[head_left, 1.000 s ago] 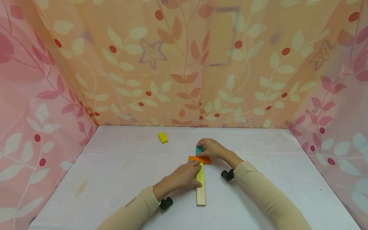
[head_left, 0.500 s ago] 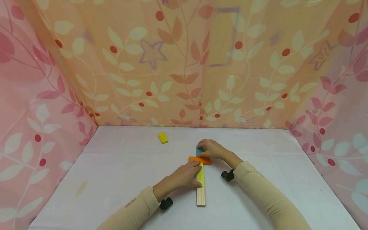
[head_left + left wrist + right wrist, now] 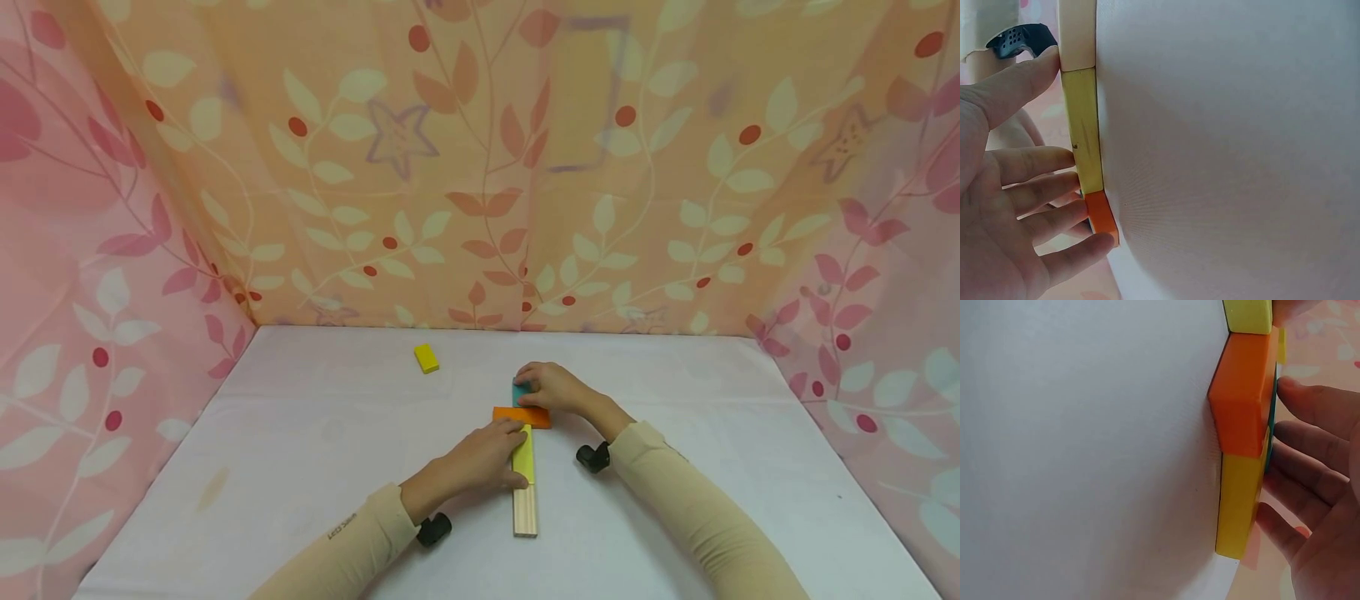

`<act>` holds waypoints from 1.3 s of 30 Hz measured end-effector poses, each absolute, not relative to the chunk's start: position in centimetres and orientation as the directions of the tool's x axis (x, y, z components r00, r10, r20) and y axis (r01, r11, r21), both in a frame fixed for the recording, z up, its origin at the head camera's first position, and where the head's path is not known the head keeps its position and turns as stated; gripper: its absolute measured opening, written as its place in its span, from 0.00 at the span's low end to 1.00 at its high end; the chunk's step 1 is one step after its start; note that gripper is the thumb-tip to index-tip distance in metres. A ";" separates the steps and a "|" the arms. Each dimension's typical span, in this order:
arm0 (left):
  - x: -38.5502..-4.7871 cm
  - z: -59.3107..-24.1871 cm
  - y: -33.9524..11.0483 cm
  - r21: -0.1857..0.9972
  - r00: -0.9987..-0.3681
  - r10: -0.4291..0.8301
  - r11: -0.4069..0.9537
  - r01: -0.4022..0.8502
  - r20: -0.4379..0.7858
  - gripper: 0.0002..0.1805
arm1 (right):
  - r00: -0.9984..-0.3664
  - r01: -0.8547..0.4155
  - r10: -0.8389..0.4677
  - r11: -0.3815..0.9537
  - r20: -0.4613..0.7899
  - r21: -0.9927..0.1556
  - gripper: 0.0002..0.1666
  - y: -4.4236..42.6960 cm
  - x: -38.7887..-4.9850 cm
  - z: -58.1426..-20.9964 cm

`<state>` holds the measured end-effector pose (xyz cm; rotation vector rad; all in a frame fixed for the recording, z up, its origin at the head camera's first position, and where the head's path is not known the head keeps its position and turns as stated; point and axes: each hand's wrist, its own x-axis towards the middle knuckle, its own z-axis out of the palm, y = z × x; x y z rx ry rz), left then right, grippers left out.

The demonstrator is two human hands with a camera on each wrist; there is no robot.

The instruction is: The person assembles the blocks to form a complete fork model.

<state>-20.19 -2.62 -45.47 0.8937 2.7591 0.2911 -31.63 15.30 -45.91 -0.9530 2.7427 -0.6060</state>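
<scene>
A row of wooden blocks lies on the white table. Nearest is a plain wood block, followed by a yellow block and an orange block set crosswise. Beyond the orange one, the right wrist view shows another yellow block. A teal block appears to lie on top there, partly hidden by fingers. With fairly straight fingers, my left hand touches the row's left side, thumb by the plain-yellow joint and fingers reaching the orange block. My right hand pinches the teal block between thumb and fingers.
A loose yellow block lies farther back, left of the row. Floral curtains enclose the table at the back and both sides. Black wrist cameras hang under both wrists.
</scene>
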 end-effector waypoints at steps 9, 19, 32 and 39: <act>-20.1 -45.5 -2.6 0.262 -0.792 0.593 0.795 0.547 -0.147 0.40 | -0.793 -0.539 -0.609 0.720 -0.026 -0.437 0.21 15.2 -31.7 -46.1; -20.0 -45.3 -2.5 0.259 -0.798 0.585 0.800 0.541 -0.141 0.40 | -0.818 -0.499 -0.575 0.737 -0.034 -0.455 0.20 14.9 -31.5 -46.2; -20.1 -45.3 -2.5 0.259 -0.800 0.577 0.808 0.530 -0.162 0.40 | -0.835 -0.472 -0.550 0.684 0.031 -0.557 0.18 15.4 -30.7 -45.8; -20.3 -45.5 -2.5 0.260 -0.792 0.593 0.795 0.548 -0.145 0.40 | -0.837 -0.474 -0.543 0.661 0.066 -0.582 0.18 15.9 -29.3 -44.8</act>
